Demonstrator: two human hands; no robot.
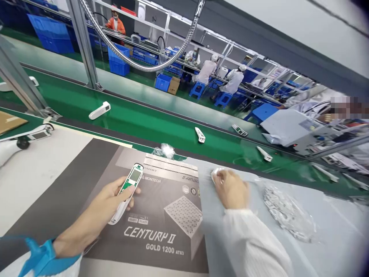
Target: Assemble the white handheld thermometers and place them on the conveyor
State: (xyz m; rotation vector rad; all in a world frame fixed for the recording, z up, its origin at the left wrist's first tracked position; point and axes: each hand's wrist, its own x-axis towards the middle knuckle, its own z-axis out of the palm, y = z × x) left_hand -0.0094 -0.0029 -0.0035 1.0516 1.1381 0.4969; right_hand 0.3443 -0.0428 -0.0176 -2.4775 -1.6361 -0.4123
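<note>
**Open handset in the left hand, small white piece under the right**

The left hand [100, 211] has its grip clamped around a slim white device [127, 192], thumb laid across its green circuit board. The device's top cover is off, showing a small grey screen near its upper end, which points to about 1 o'clock. It is held just above a flattened grey carton [161, 227] lying on the worktop [43, 173]. The carton reads "MONTECH" beside the device, and lower down "CENTURY II", "GOLD 1200 ATX3"; two small badges seem to read "READY". A drawing of a perforated box sits at the carton's 3 o'clock side.

The right hand [232, 188], in a white sleeve, rests at 3 o'clock from the device, on a pale grey sheet [331, 215]. Its fingers are curled onto a small white part [215, 175]; how firmly the grip closes on it I cannot tell. At 4 o'clock from that hand lies a clear bag of small silvery pieces [288, 211].

At 12 o'clock, a green conveyor belt [144, 123] carries several white devices [99, 110] spaced well apart. Beyond it, people in white coats sit on blue stools.
</note>
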